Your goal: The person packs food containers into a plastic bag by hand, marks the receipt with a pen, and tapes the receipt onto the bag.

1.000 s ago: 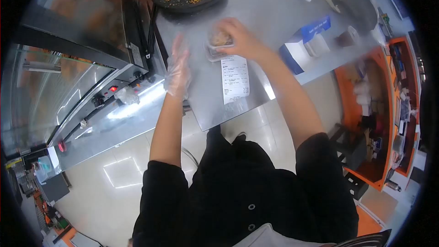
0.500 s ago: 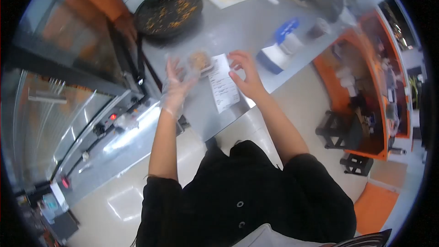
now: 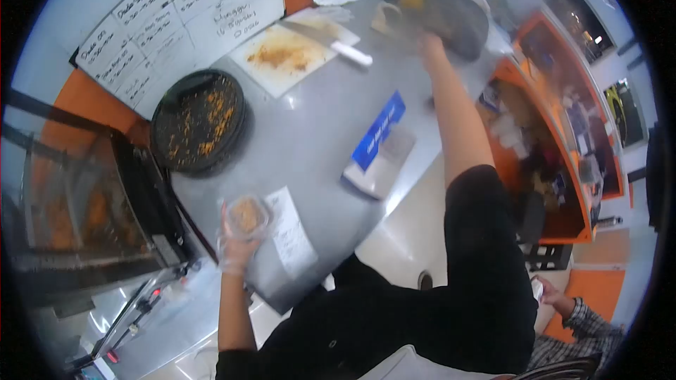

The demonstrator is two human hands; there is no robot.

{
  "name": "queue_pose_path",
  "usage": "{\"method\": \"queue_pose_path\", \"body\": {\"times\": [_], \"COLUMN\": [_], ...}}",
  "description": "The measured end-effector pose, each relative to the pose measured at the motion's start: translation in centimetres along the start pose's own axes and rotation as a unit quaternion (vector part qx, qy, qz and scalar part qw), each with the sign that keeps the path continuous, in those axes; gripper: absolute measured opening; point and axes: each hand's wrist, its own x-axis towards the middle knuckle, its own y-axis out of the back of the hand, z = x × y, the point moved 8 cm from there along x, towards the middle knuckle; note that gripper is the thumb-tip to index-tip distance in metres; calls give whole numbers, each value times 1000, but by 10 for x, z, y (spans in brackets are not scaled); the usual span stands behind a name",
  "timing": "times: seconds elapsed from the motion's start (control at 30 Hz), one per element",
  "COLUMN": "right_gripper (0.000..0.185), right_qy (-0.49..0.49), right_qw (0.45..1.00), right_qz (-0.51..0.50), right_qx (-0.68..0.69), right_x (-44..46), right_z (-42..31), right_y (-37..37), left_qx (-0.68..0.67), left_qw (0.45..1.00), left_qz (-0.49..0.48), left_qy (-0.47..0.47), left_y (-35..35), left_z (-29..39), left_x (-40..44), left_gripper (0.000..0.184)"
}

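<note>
My left hand (image 3: 238,243), in a clear plastic glove, is closed round a small clear container (image 3: 246,217) of brown food near the counter's front left edge. A printed receipt (image 3: 290,232) lies just right of it. My bare right hand (image 3: 431,43) reaches far across the counter to the edge of a dark bowl-like object (image 3: 458,21); its fingers are blurred. A blue and white box (image 3: 370,169) stands between my two arms.
A round black pan (image 3: 198,123) with orange crumbs sits at the left. Behind it are a stained white board (image 3: 274,63) and a white-handled knife (image 3: 352,53). A glass-fronted warmer (image 3: 84,204) borders the counter. Another person's hand (image 3: 553,295) shows at lower right.
My right hand has left the container and stretched forward to the right. My left hand has taken hold of the container. The view has turned, bringing handwritten wall sheets and another person into sight.
</note>
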Motion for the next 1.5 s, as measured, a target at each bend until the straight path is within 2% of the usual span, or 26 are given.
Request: {"method": "queue_pose_path", "body": {"times": [0.03, 0.1, 0.17, 0.2, 0.3, 0.33, 0.37, 0.4, 0.43, 0.47, 0.53, 0.6, 0.63, 0.67, 0.7, 0.73, 0.8, 0.87, 0.97, 1.07, 1.13, 1.17, 1.27, 1.3, 1.37, 1.5], "right_gripper": [62, 74, 79, 78, 74, 73, 72, 71, 70, 69, 71, 67, 66, 65, 65, 65, 66, 68, 71, 75, 77, 81, 80, 78, 70, 61], "right_qy": [-34, 42, 37, 33, 2, -10, -22, -23, -33, 18, 75, 110, 116, 122, 128, 153, 197, 214, 215, 227, 181, 197, 132, 165, 144, 110], "right_qw": [996, 970, 962, 962, 977, 981, 981, 978, 973, 970, 975, 971, 970, 970, 969, 969, 945, 937, 944, 948, 965, 954, 970, 974, 962, 976], "right_qz": [31, 135, 153, 145, 48, 5, -31, -54, -81, -62, -49, -27, -22, -16, -12, -7, 3, -10, -50, -92, -103, -65, -163, -143, -120, -58], "right_qx": [-75, -199, -224, -228, -207, -195, -190, -200, -212, -234, -202, -211, -211, -211, -211, -195, -262, -275, -245, -202, -157, -218, -123, -67, -198, -181], "right_x": [31, 104, 136, 148, 161, 160, 157, 151, 143, 133, 130, 113, 105, 97, 87, 63, 23, -19, -71, -167, -235, -246, -329, -364, -396, -420], "right_z": [18, 54, 67, 72, 81, 82, 83, 81, 78, 65, 58, 37, 28, 19, 11, -10, -51, -89, -121, -149, -144, -127, -70, -62, -27, 19], "right_y": [-4, 6, 15, 15, 3, -2, -8, -11, -16, -17, -22, -28, -29, -30, -33, -39, -47, -55, -69, -91, -112, -117, -163, -171, -182, -180], "left_qx": [25, 19, 99, 139, 326, 306, 153, -5, -16, -28, 235, 53, 223, 383, 222, 53, -55, 72, 71, -57, -80, -91, -82, -111, -163, -145], "left_qw": [999, 998, 994, 987, 928, 939, 982, 991, 992, 993, 958, 996, 966, 901, 965, 994, 995, 994, 995, 996, 994, 993, 992, 987, 977, 976], "left_qz": [21, 14, 19, 19, -102, -86, -104, -117, -112, -107, -74, -71, -83, -64, -80, -89, -81, -59, -68, -61, -62, -61, -57, -64, -74, -129], "left_qy": [-21, 62, -30, -73, -146, -128, -36, 58, 55, 51, -148, -7, -99, -192, -113, -30, 20, -50, 22, -28, -38, -42, -81, -95, -117, -102], "left_y": [5, 0, -4, -7, -34, -32, -35, -42, -41, -41, -35, -38, -36, -29, -34, -53, -49, -20, 3, 5, -1, -3, 12, 14, 19, 10], "left_z": [13, 7, 10, 11, 3, 5, -11, -31, -31, -31, 9, -16, -5, 16, -11, -52, -73, -27, -12, -11, -23, -25, -13, -13, -14, -43], "left_x": [1, 3, 6, 8, 8, 10, 10, 7, 8, 9, 12, 14, 8, 5, 7, 6, 2, 11, 3, 1, 0, -1, -10, -14, -21, -24], "left_gripper": [107, 100, 84, 77, 57, 49, 47, 46, 44, 42, 38, 36, 36, 35, 40, 47, 63, 82, 100, 113, 112, 112, 107, 105, 101, 99]}}
